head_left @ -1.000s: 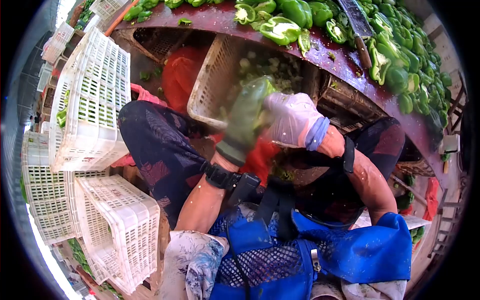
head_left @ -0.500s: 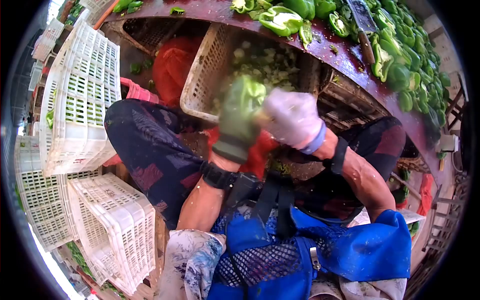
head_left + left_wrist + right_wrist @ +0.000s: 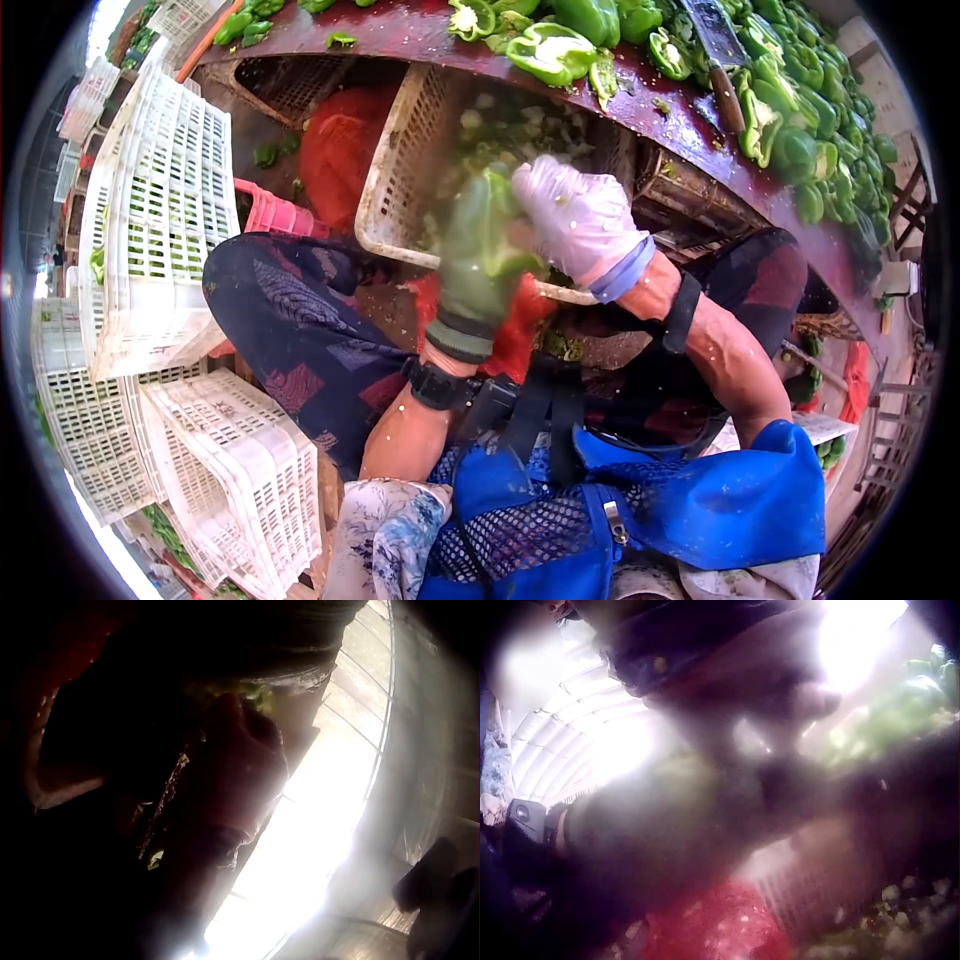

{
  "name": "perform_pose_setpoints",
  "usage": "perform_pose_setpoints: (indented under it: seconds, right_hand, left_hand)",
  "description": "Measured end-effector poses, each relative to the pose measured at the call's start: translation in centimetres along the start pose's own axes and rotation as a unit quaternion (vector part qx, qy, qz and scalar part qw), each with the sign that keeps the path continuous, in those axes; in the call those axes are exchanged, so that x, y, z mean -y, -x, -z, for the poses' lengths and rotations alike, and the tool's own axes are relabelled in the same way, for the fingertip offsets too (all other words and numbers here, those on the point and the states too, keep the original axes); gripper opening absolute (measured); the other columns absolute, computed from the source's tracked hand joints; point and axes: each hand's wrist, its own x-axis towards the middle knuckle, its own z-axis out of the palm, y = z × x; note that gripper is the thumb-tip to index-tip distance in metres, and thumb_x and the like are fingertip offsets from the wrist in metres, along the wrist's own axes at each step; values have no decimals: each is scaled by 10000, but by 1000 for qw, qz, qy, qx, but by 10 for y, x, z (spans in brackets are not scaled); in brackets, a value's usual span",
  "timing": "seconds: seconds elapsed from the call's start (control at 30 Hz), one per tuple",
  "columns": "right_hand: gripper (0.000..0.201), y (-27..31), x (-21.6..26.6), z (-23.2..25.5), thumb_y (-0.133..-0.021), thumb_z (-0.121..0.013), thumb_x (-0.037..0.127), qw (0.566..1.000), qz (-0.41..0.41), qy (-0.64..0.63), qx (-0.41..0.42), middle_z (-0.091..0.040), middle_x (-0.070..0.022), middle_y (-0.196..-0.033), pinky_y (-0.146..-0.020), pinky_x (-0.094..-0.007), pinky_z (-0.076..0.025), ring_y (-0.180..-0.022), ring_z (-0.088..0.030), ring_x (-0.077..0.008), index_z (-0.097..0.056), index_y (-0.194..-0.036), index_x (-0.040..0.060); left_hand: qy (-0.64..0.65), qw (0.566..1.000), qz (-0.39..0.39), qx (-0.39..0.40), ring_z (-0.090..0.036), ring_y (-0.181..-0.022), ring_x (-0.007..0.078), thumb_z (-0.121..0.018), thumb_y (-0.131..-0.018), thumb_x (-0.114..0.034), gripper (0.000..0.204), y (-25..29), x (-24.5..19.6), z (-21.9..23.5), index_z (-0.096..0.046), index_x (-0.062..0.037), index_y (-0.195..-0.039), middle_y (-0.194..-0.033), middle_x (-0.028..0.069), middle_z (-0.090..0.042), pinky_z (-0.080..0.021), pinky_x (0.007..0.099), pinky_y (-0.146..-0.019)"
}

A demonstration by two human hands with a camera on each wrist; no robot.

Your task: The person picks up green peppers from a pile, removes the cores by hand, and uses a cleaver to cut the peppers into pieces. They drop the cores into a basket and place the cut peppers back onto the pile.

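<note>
In the head view the left hand (image 3: 476, 270), in a dark green glove, holds a green pepper (image 3: 497, 225) in front of the body. Close on its right is the right hand (image 3: 580, 220), in a pale pink glove, its fingers curled; whether it pinches anything is hidden. Beyond both hands stands a white crate (image 3: 392, 190) with green and pale pepper pieces (image 3: 520, 125) inside. The left wrist view is dark and shows the right hand (image 3: 244, 765) curled near a bit of green. The right wrist view is blurred.
A dark red table (image 3: 420, 35) bears cut peppers (image 3: 553, 53), a broad knife (image 3: 722, 60) and a large heap of green peppers (image 3: 810, 100). White crates (image 3: 170, 200) stand at the left. A red sack (image 3: 340, 150) and a pink basket (image 3: 275, 212) lie near the left knee.
The pepper has turned in the left hand, its side now facing up. The right hand has shifted slightly, staying beside it. The head view has tilted a little.
</note>
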Motion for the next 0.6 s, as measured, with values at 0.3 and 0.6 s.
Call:
perform_pose_setpoints:
  seconds: [0.3,0.6]
  right_hand:
    - [172,-12,-22,34,-917,-639,195,807,-308,-502,-49,-706,-53,-813,-473,-238,-492,-611,-649,-95,-686,-1031,75]
    - [278,15,-43,-28,-889,-553,182,991,-82,-35,99,-670,-233,-875,-734,-468,-516,-831,-641,-417,-625,-1131,65]
  left_hand:
    - [358,927,91,72,-649,-952,190,-615,-925,-262,284,5,-34,-3,-616,-72,-1136,-1040,79,-655,-575,365,-789]
    - [-262,892,-367,-40,-578,-1130,252,-702,-826,-103,496,-1,-44,-53,-522,-33,-1282,-1202,141,-593,-442,358,-1008]
